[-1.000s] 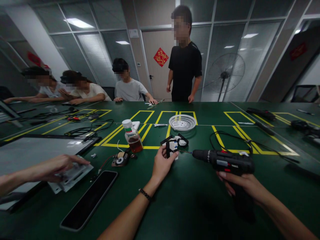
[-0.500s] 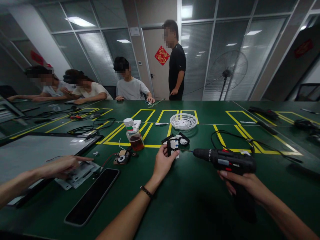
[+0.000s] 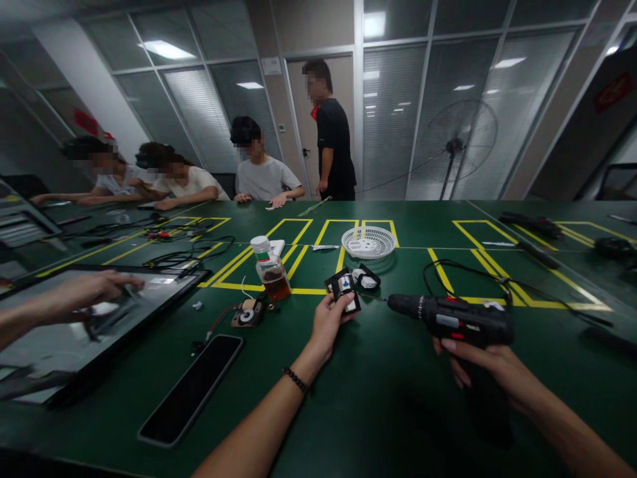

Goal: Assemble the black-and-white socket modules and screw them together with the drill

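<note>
My left hand grips a small black-and-white part between thumb and fingers; what kind of part it is I cannot make out. Just behind it on the table lies another black-and-white piece. My right hand is wrapped around the handle of a black cordless drill, held level above the table. The drill's thin bit points left, toward the part in my left hand. Whether its tip touches the part is hard to tell.
A bottle of brown liquid, a small speaker-like device and a phone lie left of my arm. A white basket stands behind. A co-worker's hand reaches over a grey panel. Cables lie at right.
The part in my left hand has turned, showing a different face. The co-worker's hand at left has lifted the metal plate away from beside the phone. The standing person has moved left.
</note>
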`<state>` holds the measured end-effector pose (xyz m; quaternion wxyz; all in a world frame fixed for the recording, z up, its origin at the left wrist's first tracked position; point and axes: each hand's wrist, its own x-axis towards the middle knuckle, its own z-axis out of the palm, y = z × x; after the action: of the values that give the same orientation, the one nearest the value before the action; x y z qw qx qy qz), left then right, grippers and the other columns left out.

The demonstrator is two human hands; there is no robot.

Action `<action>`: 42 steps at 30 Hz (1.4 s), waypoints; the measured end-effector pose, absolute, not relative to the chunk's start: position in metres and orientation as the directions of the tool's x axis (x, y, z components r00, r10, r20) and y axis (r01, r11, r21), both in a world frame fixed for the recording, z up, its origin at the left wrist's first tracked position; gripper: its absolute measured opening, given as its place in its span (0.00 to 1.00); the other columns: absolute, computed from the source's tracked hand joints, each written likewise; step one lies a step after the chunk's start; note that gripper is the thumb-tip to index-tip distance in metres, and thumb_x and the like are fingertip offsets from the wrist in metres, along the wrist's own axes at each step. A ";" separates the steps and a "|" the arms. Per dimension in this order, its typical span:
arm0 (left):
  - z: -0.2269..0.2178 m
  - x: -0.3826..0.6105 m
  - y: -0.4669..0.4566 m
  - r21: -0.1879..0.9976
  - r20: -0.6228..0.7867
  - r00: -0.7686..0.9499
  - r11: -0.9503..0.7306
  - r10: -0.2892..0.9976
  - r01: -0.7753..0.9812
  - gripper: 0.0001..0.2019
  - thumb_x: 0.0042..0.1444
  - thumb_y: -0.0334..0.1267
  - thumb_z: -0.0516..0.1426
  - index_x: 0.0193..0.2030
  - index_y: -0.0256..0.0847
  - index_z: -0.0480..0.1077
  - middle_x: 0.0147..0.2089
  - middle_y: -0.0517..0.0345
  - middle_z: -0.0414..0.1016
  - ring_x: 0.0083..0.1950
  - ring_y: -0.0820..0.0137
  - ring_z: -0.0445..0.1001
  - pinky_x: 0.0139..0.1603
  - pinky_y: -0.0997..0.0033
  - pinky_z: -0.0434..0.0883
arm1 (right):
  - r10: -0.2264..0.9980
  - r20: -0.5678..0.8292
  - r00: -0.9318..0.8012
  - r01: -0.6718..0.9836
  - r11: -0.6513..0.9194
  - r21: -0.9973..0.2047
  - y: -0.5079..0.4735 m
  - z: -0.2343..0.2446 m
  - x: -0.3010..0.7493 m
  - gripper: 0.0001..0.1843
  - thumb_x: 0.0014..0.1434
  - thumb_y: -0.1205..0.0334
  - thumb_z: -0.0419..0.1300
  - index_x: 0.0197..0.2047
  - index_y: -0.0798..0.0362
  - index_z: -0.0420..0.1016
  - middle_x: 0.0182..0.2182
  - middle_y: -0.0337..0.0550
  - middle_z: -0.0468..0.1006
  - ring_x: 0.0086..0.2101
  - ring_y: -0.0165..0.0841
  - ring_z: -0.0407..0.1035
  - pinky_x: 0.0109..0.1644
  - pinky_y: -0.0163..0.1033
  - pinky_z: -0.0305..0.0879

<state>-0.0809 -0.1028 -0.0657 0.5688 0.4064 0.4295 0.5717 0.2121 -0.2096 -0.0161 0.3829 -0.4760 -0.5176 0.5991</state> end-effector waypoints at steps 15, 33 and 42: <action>-0.070 -0.081 -0.101 0.973 0.226 -0.060 -0.228 0.972 -0.039 0.23 0.48 0.41 0.67 0.51 0.39 0.68 0.52 0.46 0.77 0.53 0.62 0.76 0.57 0.57 0.70 | 0.931 -0.153 -0.331 0.026 -0.153 -0.988 -0.212 -0.018 0.210 0.15 0.62 0.52 0.60 0.42 0.57 0.75 0.19 0.38 0.71 0.21 0.31 0.65 0.28 0.39 0.64; -0.071 -0.080 -0.100 0.970 0.243 -0.058 -0.243 0.968 0.009 0.23 0.48 0.40 0.66 0.50 0.39 0.68 0.52 0.46 0.77 0.53 0.62 0.76 0.57 0.58 0.70 | 0.930 -0.148 -0.338 0.044 -0.141 -0.989 -0.212 -0.014 0.208 0.14 0.62 0.53 0.60 0.41 0.57 0.74 0.18 0.37 0.70 0.21 0.31 0.65 0.27 0.38 0.63; -0.063 -0.080 -0.106 0.951 0.276 -0.129 -0.252 0.952 0.180 0.23 0.49 0.42 0.66 0.51 0.40 0.68 0.51 0.45 0.77 0.52 0.62 0.76 0.55 0.60 0.70 | 0.935 -0.133 -0.330 0.083 -0.111 -0.990 -0.213 -0.014 0.208 0.15 0.62 0.53 0.61 0.42 0.57 0.74 0.20 0.38 0.71 0.22 0.31 0.66 0.27 0.38 0.64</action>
<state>-0.0796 -0.1060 -0.0630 0.3465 0.5616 0.5042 0.5571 0.2079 -0.2129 -0.0141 0.3599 -0.4535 -0.5612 0.5915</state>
